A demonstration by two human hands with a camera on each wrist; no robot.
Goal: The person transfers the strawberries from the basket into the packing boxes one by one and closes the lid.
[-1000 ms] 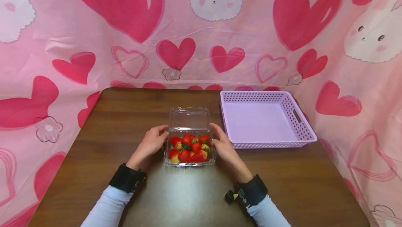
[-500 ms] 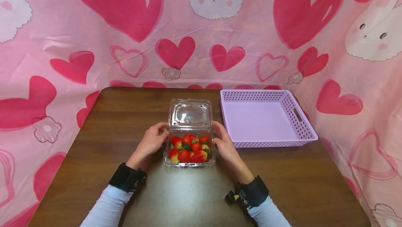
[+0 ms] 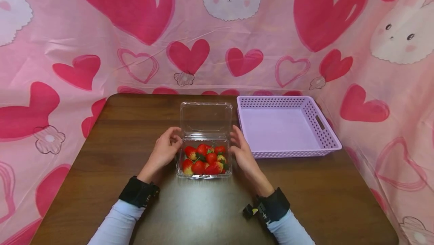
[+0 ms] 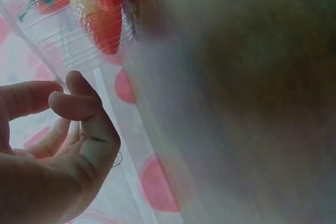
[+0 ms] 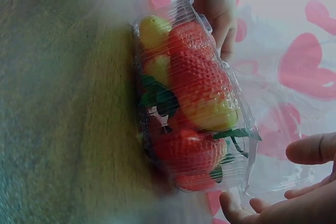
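A clear plastic clamshell box (image 3: 204, 158) sits on the dark wooden table (image 3: 118, 132), near its middle and toward the person. Its hinged lid (image 3: 205, 119) stands open, raised behind the tray and leaning away from the person. The tray holds red strawberries (image 3: 205, 159), some with pale yellow patches and green leaf caps; the right wrist view shows them packed against the ribbed clear wall. The left hand (image 3: 164, 151) lies at the left rear corner of the box, fingers loosely curled with the tips at the corner where lid meets tray; the left wrist view shows thumb and forefinger close together beside the clear rim, gripping nothing that can be made out, so the hand reads as relaxed and open. The right hand (image 3: 241, 153) stands just beside the right wall of the box, fingers extended and slightly apart, open, whether touching the plastic cannot be told. A lilac perforated basket (image 3: 320, 126) rests on the table just right of the box, apart from it. A pink cloth with hearts and rabbits (image 3: 237, 41) hangs behind.
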